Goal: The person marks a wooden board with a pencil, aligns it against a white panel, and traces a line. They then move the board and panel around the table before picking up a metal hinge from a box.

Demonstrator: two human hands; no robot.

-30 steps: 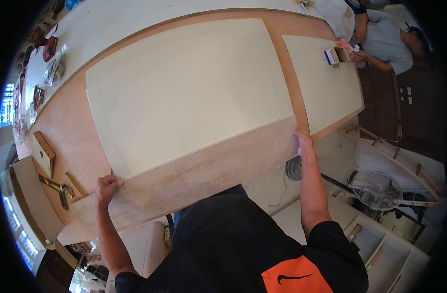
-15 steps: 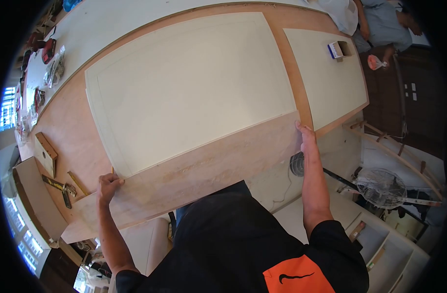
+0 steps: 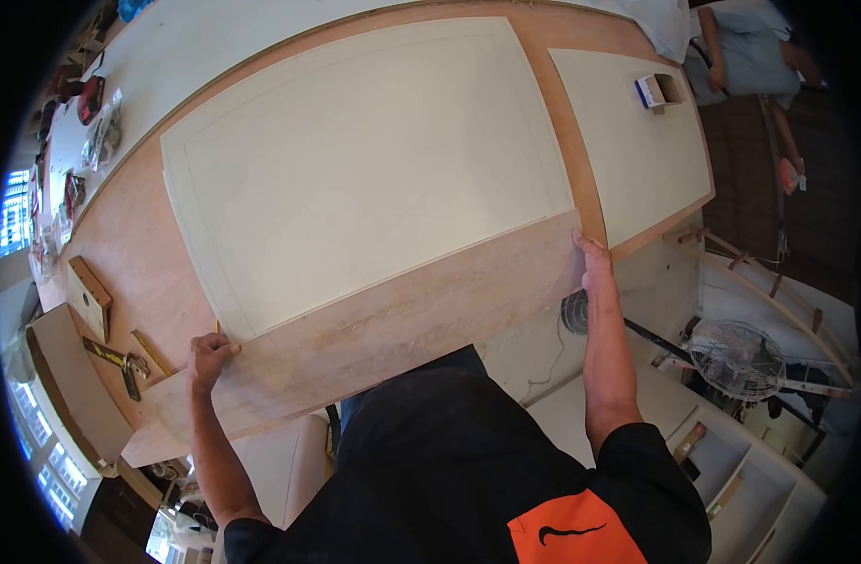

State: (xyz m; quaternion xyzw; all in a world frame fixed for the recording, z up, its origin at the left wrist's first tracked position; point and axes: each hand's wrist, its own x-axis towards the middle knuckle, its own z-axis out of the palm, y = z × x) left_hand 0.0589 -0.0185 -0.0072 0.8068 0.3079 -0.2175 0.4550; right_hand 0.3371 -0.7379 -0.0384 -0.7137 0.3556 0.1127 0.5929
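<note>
A long plywood strip [image 3: 383,315] lies slantwise along the near edge of a large cream sheet [image 3: 364,160], which has faint pencil lines near its borders. My left hand [image 3: 211,362] is closed at the strip's upper edge, by the sheet's lower left corner, with the thumb pointing right. A thin yellow tip, perhaps a pencil's, shows just above its knuckles; the rest is hidden. At the strip's right end, my right hand [image 3: 595,263] grips the edge, its thumb on top and its other fingers mostly hidden.
A smaller cream panel [image 3: 628,150] bears an open small box [image 3: 658,92]. A combination square [image 3: 120,365] and wooden block [image 3: 90,296] lie left. A red drill [image 3: 90,99] sits farther back. A fan [image 3: 736,360] stands right; another person [image 3: 750,52] is at upper right.
Both hands stay on the plywood strip with almost no movement. The view shifts slightly. At upper right, the other person's hand with a pinkish bag has moved right and down.
</note>
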